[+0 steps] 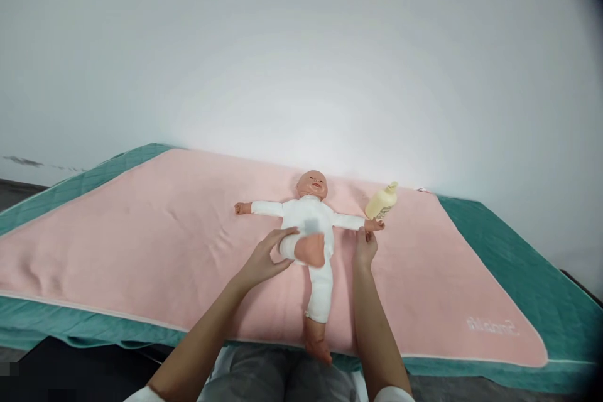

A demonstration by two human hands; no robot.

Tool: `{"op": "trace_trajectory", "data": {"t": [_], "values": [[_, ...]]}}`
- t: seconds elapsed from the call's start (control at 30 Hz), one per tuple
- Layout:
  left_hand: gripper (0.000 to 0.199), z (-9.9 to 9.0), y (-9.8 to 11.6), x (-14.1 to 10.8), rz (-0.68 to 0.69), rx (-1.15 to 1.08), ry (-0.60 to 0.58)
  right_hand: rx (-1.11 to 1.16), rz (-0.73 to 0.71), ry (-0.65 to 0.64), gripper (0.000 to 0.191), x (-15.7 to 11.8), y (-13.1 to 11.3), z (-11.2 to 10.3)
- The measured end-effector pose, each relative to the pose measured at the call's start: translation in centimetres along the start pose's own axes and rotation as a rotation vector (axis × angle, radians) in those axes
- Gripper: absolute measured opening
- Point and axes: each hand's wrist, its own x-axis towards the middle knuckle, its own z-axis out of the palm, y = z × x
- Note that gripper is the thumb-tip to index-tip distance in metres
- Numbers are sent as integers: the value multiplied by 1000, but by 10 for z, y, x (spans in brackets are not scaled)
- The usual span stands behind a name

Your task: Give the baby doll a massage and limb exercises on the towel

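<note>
A baby doll (306, 212) with white cloth limbs and body lies on its back, arms spread, head toward the wall. My left hand (267, 256) grips one of its legs (311, 250), which is bent up across the body with the foot toward the right. The other leg (321, 294) lies straight toward me, its foot at the bed's near edge. My right hand (365, 247) has its fingers closed at the wrist of the doll's arm (348, 220) on the right. Just behind that doll hand is a pale yellow pump bottle (382, 202).
The doll and bottle rest on a pink blanket (155, 226) with lettering at its near right corner. Beneath it is a green quilted bed cover (513, 251). A white wall (301, 63) rises behind the bed. My legs (282, 377) are against its near edge.
</note>
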Motion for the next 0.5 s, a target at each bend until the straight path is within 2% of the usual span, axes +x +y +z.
{"op": "trace_trajectory", "data": {"t": [0.07, 0.13, 0.27, 0.37, 0.5], "values": [[40, -3, 5, -11, 58, 27, -52, -23, -10, -33, 39, 3, 4, -2], [32, -5, 4, -21, 138, 98, -103, -97, -109, -92, 39, 5, 6, -4], [39, -7, -7, -40, 265, 327, -218, -209, -340, -194, 33, 6, 3, -4], [47, -8, -17, -52, 290, 431, -261, -98, -320, -121, 26, 6, 1, -2], [54, -7, -22, -63, 316, 472, -260, 59, -249, 13, 24, 3, 1, -1]]}}
